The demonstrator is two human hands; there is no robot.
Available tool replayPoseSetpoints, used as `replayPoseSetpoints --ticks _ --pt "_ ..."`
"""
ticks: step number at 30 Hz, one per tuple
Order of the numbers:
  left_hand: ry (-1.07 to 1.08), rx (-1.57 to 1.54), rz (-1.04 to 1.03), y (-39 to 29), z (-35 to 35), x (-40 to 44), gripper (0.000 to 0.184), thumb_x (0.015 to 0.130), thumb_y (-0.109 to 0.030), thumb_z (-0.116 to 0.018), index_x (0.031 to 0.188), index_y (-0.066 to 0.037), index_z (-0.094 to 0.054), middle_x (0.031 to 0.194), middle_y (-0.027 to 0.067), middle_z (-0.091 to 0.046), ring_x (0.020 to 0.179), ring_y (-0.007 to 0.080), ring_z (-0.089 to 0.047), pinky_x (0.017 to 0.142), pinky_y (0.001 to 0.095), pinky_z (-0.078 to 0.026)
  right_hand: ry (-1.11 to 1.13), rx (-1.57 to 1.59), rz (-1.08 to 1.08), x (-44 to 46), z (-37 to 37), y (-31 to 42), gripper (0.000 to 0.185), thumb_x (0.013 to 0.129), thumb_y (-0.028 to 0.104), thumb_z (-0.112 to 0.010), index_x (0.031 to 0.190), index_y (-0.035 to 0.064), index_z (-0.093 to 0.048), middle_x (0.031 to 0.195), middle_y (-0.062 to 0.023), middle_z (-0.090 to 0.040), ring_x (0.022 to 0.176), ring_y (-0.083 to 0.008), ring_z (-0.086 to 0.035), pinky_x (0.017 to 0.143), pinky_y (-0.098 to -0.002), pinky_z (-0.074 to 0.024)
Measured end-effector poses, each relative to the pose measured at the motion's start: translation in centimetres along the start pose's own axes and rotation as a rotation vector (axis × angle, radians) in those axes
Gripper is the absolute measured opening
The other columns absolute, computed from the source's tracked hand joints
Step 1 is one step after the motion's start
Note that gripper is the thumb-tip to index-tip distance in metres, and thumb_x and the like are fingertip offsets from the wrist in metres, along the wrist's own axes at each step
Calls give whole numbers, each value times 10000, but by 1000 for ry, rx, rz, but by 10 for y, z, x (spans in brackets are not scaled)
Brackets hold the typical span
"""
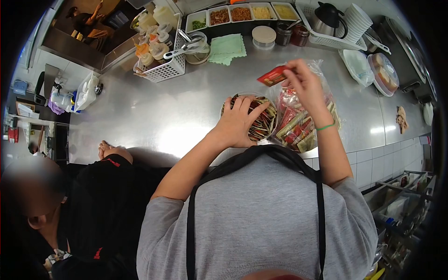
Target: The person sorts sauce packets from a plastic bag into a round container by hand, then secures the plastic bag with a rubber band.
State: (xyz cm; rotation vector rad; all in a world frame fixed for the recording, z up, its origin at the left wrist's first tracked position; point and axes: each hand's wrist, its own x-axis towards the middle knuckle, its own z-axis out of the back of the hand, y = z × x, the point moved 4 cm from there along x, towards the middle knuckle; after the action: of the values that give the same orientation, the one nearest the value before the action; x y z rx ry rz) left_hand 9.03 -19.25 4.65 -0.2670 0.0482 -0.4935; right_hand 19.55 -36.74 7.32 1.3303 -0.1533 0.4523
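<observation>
My right hand [303, 84], with a green band at the wrist, pinches a red sachet [272, 76] above the counter. Below it lies a clear plastic bag [298, 130] full of red and gold sachets. My left hand [240, 119] rests with fingers spread over a round container [264, 135]. Many thin sachets [263, 120] stand on edge, packed tightly inside that container. The bag lies against the container's right side. My left palm covers part of the container and its sachets.
On the steel counter [140, 112], a white basket [163, 70] holds several squeeze bottles. Beyond are a green cloth [227, 48], a lidded tub [264, 37] and topping trays [219, 17]. Plastic containers [382, 72] stand at right. A person in black [112, 186] leans at left.
</observation>
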Motion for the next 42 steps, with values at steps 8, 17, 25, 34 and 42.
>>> replayPoseSetpoints --ticks 8,17,25,34,42 --pt "-21 33 -5 0 -3 -2 1046 532 -492 -802 1418 -194 -334 1326 180 -363 1257 369 -333 1032 568 -235 379 -502 287 -3 -52 9 110 875 119 -557 936 46 -502 835 -158 -630 754 -339 -626 634 -415 -489" --pt "-179 -206 -107 17 24 -2 924 613 -437 -808 1373 -110 -396 1243 178 -453 1172 360 -442 1000 483 -335 573 -537 280 10 -57 10 115 819 112 -599 889 27 -567 824 -167 -624 803 -375 -604 698 -449 -478" --pt "-441 -296 11 42 40 32 203 821 -91 -631 1018 -39 -622 922 129 -611 870 301 -603 764 367 -481 551 -504 309 12 -60 5 125 785 100 -639 843 -9 -619 823 -181 -623 810 -377 -597 726 -437 -474" --pt "-310 -186 65 54 19 43 58 822 -68 -588 857 -23 -576 842 153 -619 801 363 -596 697 438 -471 548 -574 323 11 -77 -24 101 756 94 -656 825 22 -641 853 -165 -649 849 -351 -620 747 -430 -502" --pt "-190 -308 125 66 25 43 115 826 -115 -566 901 -47 -621 901 139 -646 857 356 -612 743 440 -477 667 -306 91 17 -56 -24 146 795 130 -661 887 19 -640 802 -125 -617 785 -311 -601 727 -373 -475"
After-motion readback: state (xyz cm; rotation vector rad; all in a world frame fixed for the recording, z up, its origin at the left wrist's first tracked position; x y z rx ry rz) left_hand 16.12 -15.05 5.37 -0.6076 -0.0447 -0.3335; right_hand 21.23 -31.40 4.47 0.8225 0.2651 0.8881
